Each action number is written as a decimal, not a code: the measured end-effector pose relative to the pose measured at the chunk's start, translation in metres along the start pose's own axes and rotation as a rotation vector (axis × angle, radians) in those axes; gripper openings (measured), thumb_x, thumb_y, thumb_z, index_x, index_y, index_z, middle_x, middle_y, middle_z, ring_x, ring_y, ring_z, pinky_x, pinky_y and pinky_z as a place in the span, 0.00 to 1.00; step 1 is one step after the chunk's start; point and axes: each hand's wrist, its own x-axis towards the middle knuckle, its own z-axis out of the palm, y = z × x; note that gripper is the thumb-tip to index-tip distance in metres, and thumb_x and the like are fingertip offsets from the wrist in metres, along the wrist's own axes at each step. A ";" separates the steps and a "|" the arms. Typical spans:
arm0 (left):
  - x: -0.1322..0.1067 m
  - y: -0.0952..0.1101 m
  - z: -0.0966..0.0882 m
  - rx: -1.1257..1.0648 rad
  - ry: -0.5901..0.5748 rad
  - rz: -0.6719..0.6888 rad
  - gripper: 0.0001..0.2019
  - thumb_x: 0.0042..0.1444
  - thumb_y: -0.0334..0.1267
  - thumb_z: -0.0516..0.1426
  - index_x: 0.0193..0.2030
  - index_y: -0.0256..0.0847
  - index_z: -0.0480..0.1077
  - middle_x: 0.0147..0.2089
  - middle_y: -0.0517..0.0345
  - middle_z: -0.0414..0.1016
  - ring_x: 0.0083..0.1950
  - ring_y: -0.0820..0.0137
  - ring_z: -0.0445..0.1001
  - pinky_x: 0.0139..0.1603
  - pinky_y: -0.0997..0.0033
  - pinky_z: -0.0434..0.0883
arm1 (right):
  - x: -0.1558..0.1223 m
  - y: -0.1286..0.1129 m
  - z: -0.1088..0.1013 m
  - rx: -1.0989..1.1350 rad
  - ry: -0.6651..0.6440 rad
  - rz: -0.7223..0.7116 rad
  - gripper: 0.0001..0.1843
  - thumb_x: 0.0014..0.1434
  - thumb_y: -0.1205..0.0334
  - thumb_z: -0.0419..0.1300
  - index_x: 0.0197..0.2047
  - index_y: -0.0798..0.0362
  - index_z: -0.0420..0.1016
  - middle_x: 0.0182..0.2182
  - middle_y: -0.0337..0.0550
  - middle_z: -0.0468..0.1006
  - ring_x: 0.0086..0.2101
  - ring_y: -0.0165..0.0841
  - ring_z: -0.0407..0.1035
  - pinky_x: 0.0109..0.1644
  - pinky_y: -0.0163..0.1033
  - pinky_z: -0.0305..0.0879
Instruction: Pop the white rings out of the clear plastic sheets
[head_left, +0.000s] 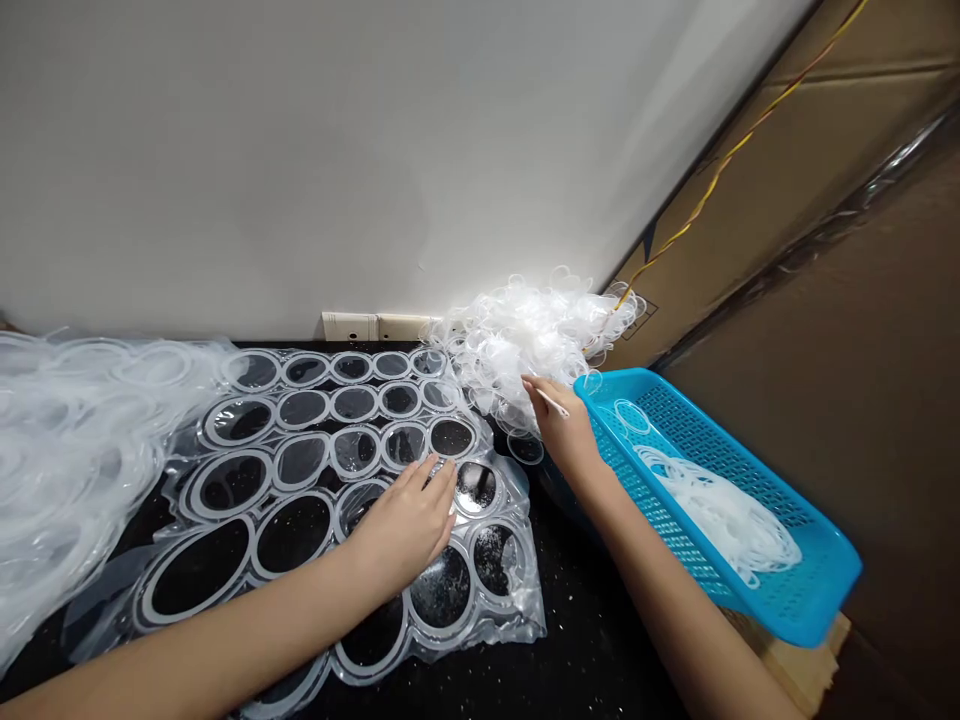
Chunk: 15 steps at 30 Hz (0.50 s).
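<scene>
My left hand (pixel 409 515) lies on a clear, rubbery-looking sheet (pixel 420 648) with rows of round openings edged by whitish rings. Its fingers are stretched out over the sheet, partly overlapping one another. My right hand (pixel 561 425) is closed around a thin white stick (pixel 553 402), whose far part is hidden by the fingers. It is beside a tangled heap of thin translucent rings (pixel 525 330), just left of the blue basket's near corner. One loose ring (pixel 525 448) lies on the dark surface below that hand.
A blue perforated basket (pixel 814 610) on the right holds a bundle of whitish rings (pixel 727 510). More translucent sheets (pixel 67 450) are stacked at the left. Behind are a pale wall (pixel 300 150), sockets (pixel 375 327) and brown cardboard (pixel 847 270), with a twisted yellow cord (pixel 720 165) hanging down.
</scene>
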 end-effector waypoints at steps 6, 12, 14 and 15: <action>-0.006 -0.006 -0.027 0.049 -0.022 -0.029 0.19 0.59 0.38 0.47 0.52 0.30 0.66 0.52 0.45 0.71 0.52 0.57 0.68 0.49 0.60 0.66 | 0.011 -0.043 -0.023 0.053 -0.005 0.080 0.19 0.61 0.53 0.47 0.38 0.53 0.77 0.32 0.50 0.70 0.35 0.39 0.65 0.40 0.45 0.62; -0.036 -0.015 -0.019 0.115 -0.100 -0.176 0.21 0.57 0.42 0.49 0.50 0.26 0.68 0.52 0.39 0.70 0.53 0.56 0.68 0.49 0.61 0.66 | -0.005 -0.096 0.018 0.841 -0.526 0.225 0.23 0.60 0.49 0.46 0.36 0.55 0.77 0.27 0.43 0.75 0.30 0.31 0.68 0.36 0.35 0.64; -0.042 -0.017 -0.013 0.116 -0.061 -0.180 0.22 0.57 0.43 0.48 0.50 0.27 0.68 0.52 0.39 0.70 0.53 0.57 0.68 0.49 0.62 0.66 | -0.010 -0.100 0.032 0.886 -0.582 0.275 0.24 0.60 0.48 0.47 0.36 0.56 0.78 0.26 0.43 0.74 0.29 0.31 0.68 0.35 0.34 0.63; -0.043 -0.018 -0.010 0.112 -0.043 -0.180 0.23 0.57 0.44 0.47 0.50 0.27 0.68 0.52 0.40 0.70 0.53 0.58 0.68 0.48 0.63 0.66 | -0.012 -0.100 0.036 0.893 -0.588 0.290 0.24 0.60 0.48 0.47 0.36 0.57 0.78 0.25 0.43 0.74 0.28 0.31 0.67 0.35 0.34 0.63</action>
